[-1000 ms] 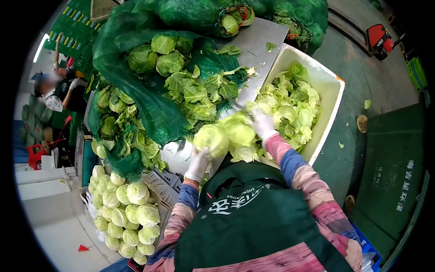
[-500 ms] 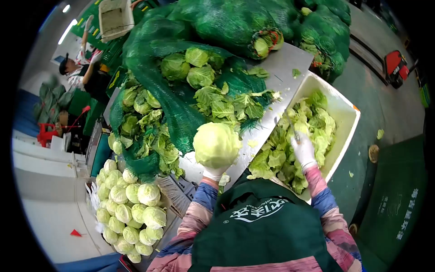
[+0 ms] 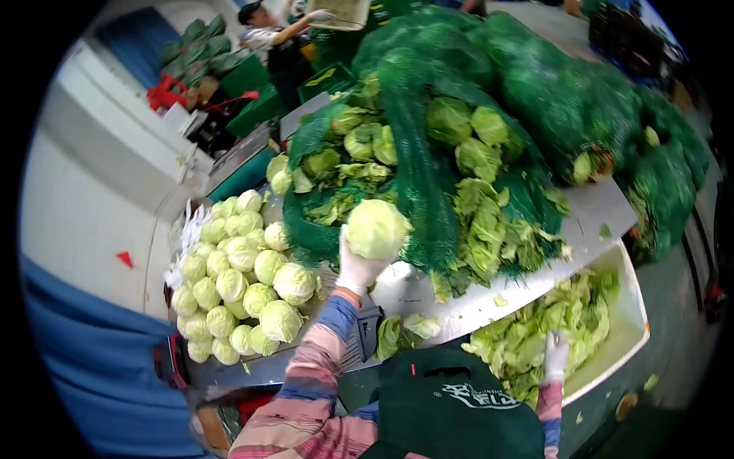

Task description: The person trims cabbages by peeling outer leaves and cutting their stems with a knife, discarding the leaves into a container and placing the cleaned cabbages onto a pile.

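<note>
A pale green, trimmed cabbage (image 3: 376,229) sits in my gloved left hand (image 3: 356,266), held up over the metal table between the netting and a pile of cabbages. My gloved right hand (image 3: 556,356) is closed above loose cabbage leaves (image 3: 527,344) in a white foam box (image 3: 627,329). Whatever those fingers grip is too small to make out. Left of my left hand lies the pile of trimmed cabbages (image 3: 233,279). Beyond it an opened green mesh sack (image 3: 420,176) holds untrimmed cabbages (image 3: 478,157) and torn outer leaves (image 3: 485,222).
Full green mesh sacks (image 3: 562,92) fill the far side of the metal table (image 3: 592,210). A grey device (image 3: 368,333) stands at the near edge beside some leaves. In the background a person (image 3: 279,46) handles a light-coloured crate (image 3: 340,14) near green crates.
The view has turned left. My left hand has carried the cabbage left, towards the pile of trimmed ones. My right hand stays over the leaf box, now farther from my left.
</note>
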